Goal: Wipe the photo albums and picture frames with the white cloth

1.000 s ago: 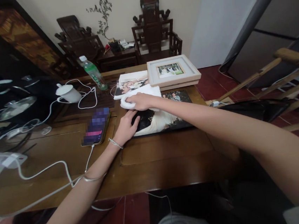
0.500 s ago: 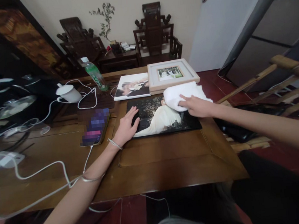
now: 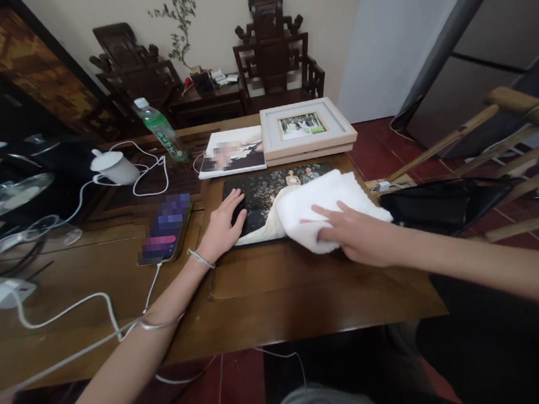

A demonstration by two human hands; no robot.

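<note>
Head view. Dark brown wooden desk, set on a red tiled floor; cream wall behind, with two carved dark wooden chairs against it. On the desk, far edge: a green drinks bottle tilted in the view, a white lidded cup, an unframed photo print, and a photo in a pale wooden frame just right of the print. A phone lies face up left of centre, with a white charging cable running from it across the left forearm. A black bag sits off the desk's right end. At centre, a dark wedding photo panel lies flat just in front of the framed photo. Left hand: palm down on the panel's left edge, fingers spread and extended, gripping nothing. A folded white cloth covers the panel's right half and overhangs its near edge onto the desk. Right hand: arm reaching in from the right, palm down on the near part of the cloth, fingers straight and pressed flat on top, not curled around it; the thumb's position cannot be made out.
</note>
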